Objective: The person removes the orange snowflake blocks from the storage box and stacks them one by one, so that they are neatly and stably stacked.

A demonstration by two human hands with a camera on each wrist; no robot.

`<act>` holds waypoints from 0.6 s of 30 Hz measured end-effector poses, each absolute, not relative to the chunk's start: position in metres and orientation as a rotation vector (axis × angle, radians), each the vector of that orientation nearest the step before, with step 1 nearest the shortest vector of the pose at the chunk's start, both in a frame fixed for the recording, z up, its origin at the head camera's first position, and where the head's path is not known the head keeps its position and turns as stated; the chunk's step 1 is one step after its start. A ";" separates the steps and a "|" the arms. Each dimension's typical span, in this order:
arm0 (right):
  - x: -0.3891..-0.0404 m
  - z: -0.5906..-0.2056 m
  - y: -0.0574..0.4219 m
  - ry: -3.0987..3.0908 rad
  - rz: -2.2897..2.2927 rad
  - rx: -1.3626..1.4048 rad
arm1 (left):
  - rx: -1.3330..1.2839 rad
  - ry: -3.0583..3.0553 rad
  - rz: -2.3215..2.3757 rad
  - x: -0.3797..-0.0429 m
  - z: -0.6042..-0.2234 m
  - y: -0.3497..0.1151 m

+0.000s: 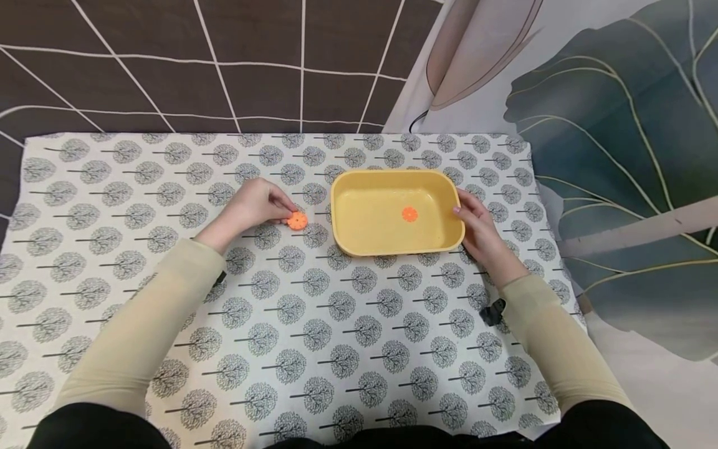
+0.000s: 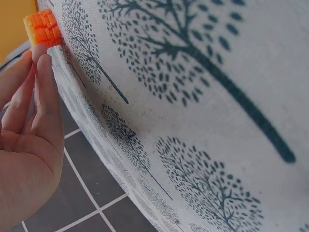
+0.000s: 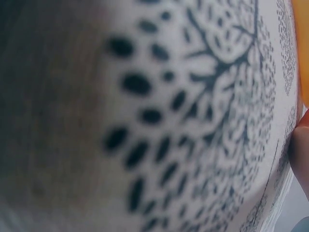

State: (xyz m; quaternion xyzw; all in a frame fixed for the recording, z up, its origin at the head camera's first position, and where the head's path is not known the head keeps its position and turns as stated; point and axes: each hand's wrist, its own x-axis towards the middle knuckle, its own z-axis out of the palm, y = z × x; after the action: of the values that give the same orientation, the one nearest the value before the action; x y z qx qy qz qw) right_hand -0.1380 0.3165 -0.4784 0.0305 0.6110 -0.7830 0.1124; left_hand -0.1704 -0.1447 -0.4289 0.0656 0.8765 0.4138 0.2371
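My left hand (image 1: 257, 204) pinches a round orange piece (image 1: 297, 221) between thumb and fingertips, just left of the yellow tub. In the left wrist view that orange piece (image 2: 44, 29) shows a bumpy, block-patterned side and a paler yellow face, beyond the fingertips of the hand (image 2: 31, 130). The rectangular yellow tub (image 1: 387, 249) stands on the cloth, its opening facing up. Inside it lies a flat orange disc (image 1: 410, 214). With its thumb at the rim, my right hand (image 1: 481, 227) grips the tub's right end; some of its fingers are hidden behind the wall.
A white cloth (image 1: 348, 324) printed with grey trees covers the table. Past its far edge is a dark surface with a white grid (image 1: 258, 37). To the right hangs a leaf-patterned curtain (image 1: 617, 156). A small black device (image 1: 493, 312) sits at the right wrist.
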 end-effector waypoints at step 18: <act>-0.139 -0.478 0.316 1.784 -2.300 0.108 | 0.147 2.394 1.194 -0.171 -0.431 -0.145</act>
State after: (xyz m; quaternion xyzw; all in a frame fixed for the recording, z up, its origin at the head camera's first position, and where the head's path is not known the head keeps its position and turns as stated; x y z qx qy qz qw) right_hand -0.1386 0.3162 -0.4783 0.0367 0.6086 -0.7844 0.1140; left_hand -0.1707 -0.1449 -0.4315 0.0534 0.8698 0.4338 0.2290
